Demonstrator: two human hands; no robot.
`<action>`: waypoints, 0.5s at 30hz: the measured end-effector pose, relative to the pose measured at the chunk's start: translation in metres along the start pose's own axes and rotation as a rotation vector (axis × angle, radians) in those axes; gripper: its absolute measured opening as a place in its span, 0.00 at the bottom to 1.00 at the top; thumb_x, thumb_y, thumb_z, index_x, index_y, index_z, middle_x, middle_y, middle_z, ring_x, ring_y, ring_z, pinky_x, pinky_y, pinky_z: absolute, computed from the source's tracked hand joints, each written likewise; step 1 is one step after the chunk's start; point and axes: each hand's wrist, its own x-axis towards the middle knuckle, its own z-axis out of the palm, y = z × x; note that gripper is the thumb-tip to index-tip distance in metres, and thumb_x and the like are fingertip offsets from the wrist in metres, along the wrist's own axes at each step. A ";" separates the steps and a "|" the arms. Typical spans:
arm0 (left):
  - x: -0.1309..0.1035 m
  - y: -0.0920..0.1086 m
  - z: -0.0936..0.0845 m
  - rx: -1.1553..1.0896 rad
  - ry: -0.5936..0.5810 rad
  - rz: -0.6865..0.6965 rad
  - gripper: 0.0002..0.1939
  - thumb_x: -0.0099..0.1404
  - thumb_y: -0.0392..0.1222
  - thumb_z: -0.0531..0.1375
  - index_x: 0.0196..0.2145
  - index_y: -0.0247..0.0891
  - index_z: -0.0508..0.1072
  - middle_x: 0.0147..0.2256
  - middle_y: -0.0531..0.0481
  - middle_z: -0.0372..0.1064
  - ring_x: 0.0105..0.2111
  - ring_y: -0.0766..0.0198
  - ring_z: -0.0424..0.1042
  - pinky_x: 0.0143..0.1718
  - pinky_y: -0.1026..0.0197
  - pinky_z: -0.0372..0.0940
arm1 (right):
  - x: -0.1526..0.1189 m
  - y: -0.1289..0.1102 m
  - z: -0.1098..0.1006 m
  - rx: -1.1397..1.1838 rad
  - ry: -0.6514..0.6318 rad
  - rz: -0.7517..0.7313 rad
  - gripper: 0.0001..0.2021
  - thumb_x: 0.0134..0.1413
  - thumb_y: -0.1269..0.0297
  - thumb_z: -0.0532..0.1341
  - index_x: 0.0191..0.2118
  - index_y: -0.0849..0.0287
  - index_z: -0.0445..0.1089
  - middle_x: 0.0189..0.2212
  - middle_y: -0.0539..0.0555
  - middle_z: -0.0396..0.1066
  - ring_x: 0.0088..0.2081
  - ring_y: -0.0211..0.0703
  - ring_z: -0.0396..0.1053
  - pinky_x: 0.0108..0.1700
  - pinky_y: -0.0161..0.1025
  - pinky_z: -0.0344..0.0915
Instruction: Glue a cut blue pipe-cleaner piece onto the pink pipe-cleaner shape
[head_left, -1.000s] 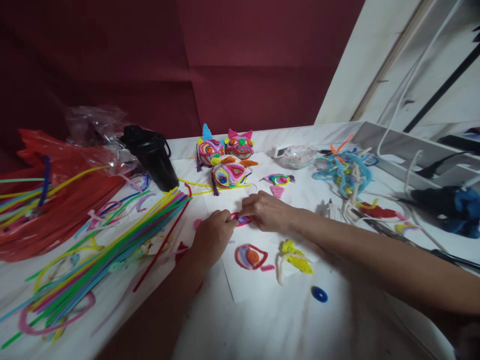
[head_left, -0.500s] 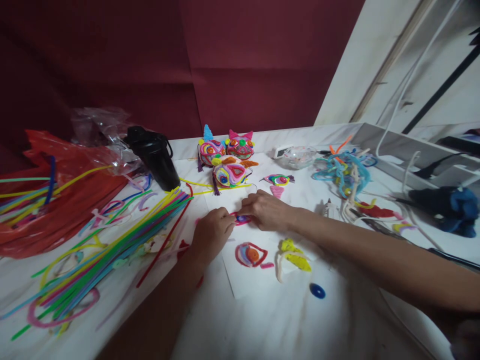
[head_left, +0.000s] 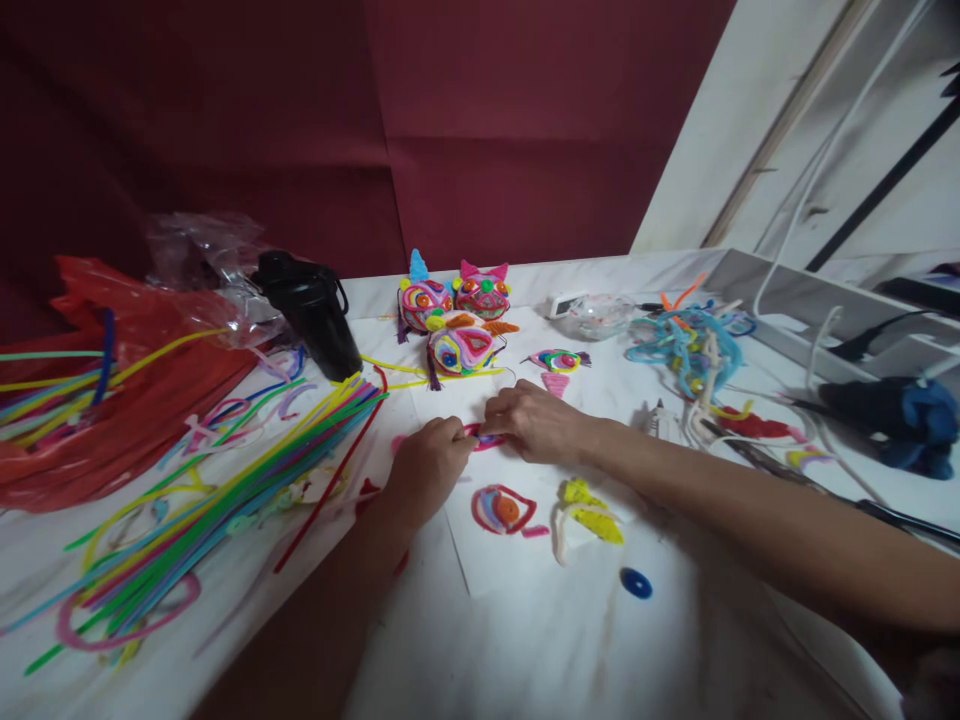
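Observation:
My left hand [head_left: 429, 466] and my right hand [head_left: 531, 422] meet over white paper [head_left: 474, 570]. Their bent fingers pinch the edges of a small pipe-cleaner eye shape [head_left: 490, 441] with a pinkish-red outline and blue-purple inside. Fingers cover much of it. Just below lies a second eye shape [head_left: 504, 510], red-rimmed with an orange spiral, beside a short pink piece [head_left: 535, 531]. Right of that rest a yellow fuzzy piece [head_left: 592, 512] with a cream strand and a dark blue disc [head_left: 636, 583].
Several colourful pipe-cleaner animal heads [head_left: 465, 345] stand at the back. A black bottle [head_left: 311, 315], bundled pipe cleaners [head_left: 232, 500] and a red plastic bag [head_left: 142, 400] occupy the left. Tangled pipe cleaners [head_left: 694, 350], a glue gun [head_left: 664, 420] and dark blue cloth [head_left: 896, 425] lie right.
My left fingers have curled in slightly against the eye shape's left edge. My right hand stays nearly in place, and the view has shifted very slightly.

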 end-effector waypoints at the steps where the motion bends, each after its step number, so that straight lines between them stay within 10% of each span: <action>1: 0.000 0.000 0.000 -0.006 0.006 0.004 0.11 0.70 0.31 0.56 0.32 0.38 0.75 0.33 0.51 0.70 0.34 0.64 0.66 0.31 0.62 0.55 | 0.000 0.000 0.000 -0.005 -0.002 -0.004 0.16 0.56 0.75 0.61 0.48 0.55 0.78 0.43 0.57 0.77 0.48 0.51 0.70 0.45 0.45 0.54; 15: 0.003 -0.001 0.003 0.002 -0.032 0.020 0.12 0.71 0.30 0.55 0.32 0.38 0.76 0.32 0.50 0.69 0.35 0.63 0.66 0.31 0.62 0.56 | 0.007 -0.001 -0.004 -0.036 -0.050 -0.006 0.13 0.58 0.73 0.61 0.46 0.56 0.77 0.41 0.55 0.76 0.46 0.49 0.71 0.43 0.44 0.53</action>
